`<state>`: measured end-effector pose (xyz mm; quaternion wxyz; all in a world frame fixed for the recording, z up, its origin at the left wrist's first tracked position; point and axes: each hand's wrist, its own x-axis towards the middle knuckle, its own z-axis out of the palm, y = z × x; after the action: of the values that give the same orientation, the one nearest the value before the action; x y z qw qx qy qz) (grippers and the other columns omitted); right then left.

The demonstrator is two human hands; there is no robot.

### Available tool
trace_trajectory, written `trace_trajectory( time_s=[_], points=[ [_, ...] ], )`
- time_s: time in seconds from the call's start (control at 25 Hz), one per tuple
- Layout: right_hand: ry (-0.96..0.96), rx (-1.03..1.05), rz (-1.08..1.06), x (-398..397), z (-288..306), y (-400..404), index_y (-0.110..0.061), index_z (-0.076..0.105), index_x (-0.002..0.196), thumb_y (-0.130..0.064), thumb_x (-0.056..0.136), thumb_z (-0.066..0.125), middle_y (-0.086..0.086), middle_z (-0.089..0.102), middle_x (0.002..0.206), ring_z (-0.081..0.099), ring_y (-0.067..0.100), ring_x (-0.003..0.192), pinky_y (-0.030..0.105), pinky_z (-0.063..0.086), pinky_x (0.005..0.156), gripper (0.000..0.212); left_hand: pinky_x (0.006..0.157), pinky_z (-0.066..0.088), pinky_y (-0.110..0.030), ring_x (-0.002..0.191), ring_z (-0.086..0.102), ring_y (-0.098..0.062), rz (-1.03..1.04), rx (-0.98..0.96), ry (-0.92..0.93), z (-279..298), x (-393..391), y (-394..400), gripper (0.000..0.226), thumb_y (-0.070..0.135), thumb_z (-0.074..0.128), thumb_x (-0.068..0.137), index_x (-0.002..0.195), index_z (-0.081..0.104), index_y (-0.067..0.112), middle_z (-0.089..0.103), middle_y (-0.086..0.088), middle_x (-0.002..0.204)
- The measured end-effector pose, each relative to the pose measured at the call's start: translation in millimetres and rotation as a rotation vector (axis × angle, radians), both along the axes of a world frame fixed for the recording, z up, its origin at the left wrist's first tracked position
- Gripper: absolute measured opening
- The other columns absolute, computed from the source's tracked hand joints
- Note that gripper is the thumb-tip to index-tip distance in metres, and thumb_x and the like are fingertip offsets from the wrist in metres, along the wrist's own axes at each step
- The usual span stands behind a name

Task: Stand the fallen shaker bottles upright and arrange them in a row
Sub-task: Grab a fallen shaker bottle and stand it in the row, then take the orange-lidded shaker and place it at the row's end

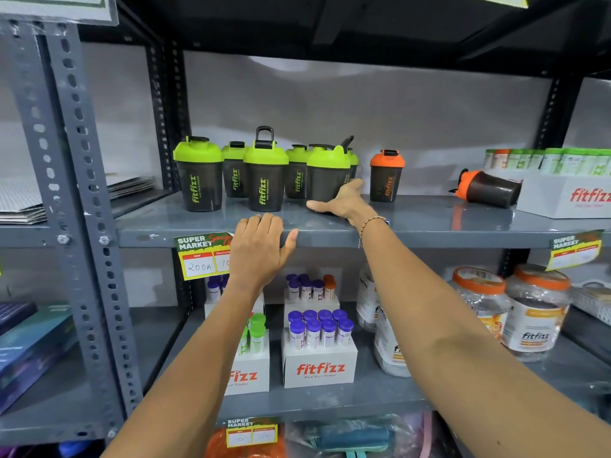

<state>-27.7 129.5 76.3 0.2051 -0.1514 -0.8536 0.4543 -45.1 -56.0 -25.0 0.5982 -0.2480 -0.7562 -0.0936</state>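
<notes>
Both hands empty: left [261, 246] curled, right [344, 200] spread.

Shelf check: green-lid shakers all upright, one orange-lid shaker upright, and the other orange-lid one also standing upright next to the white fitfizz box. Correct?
Not quite. The head view shows the second orange-lid shaker lying on its side beside the white fitfizz box, lid pointing left. The rest holds: the green-lid shakers are upright, and the other orange-lid shaker stands upright.

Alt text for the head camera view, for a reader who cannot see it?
An orange-lidded shaker lies fallen on a grey shelf, right of an upright orange one and green-lidded shakers. The right hand touches a green shaker; the left hand rests on the edge.
</notes>
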Motion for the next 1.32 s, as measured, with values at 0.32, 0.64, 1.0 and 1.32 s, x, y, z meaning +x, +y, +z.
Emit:
trace_trajectory(
  time_s=[0.32, 0.64, 1.0, 1.32],
  points=[
    [-0.014, -0.016, 0.004, 2, 1, -1, 0.0, 0.013, 0.135, -0.033, 0.063, 0.087, 0.016, 0.032, 0.145, 0.036, 0.03, 0.135, 0.038, 0.036, 0.11, 0.109, 0.07, 0.044, -0.039, 0.072, 0.057, -0.029, -0.022, 0.009, -0.042, 0, 3, 0, 0.049, 0.042, 0.033, 0.099, 0.085, 0.062, 0.006, 0.064, -0.011, 0.08],
    [0.004, -0.073, 0.053, 0, 0, 2, 0.002, -0.01, 0.146, -0.012, 0.075, 0.08, 0.017, 0.026, 0.154, 0.031, 0.029, 0.14, 0.036, 0.031, 0.11, 0.115, 0.07, 0.044, -0.039, 0.071, 0.057, -0.029, -0.015, 0.005, -0.042, 1, 5, 0, 0.047, 0.041, 0.035, 0.098, 0.085, 0.062, 0.006, 0.064, -0.011, 0.08],
    [-0.042, -0.004, 0.068, -2, -2, 1, 0.0, -0.005, 0.146, -0.022, 0.076, 0.079, 0.017, 0.027, 0.154, 0.032, 0.031, 0.14, 0.038, 0.031, 0.11, 0.111, 0.072, 0.042, -0.04, 0.073, 0.057, -0.03, -0.002, 0.008, -0.099, 3, 11, 1, 0.048, 0.042, 0.034, 0.099, 0.085, 0.061, 0.006, 0.063, -0.011, 0.081],
    [0.05, -0.238, 0.179, 18, 1, 48, -0.001, 0.018, 0.144, -0.019, 0.078, 0.078, 0.006, 0.048, 0.122, 0.053, 0.018, 0.108, 0.037, 0.045, 0.096, 0.092, 0.081, 0.04, -0.044, 0.092, 0.058, -0.034, 0.019, 0.044, -0.176, 3, 27, 23, 0.042, 0.037, 0.035, 0.099, 0.095, 0.062, 0.004, 0.065, -0.014, 0.096]
  ],
)
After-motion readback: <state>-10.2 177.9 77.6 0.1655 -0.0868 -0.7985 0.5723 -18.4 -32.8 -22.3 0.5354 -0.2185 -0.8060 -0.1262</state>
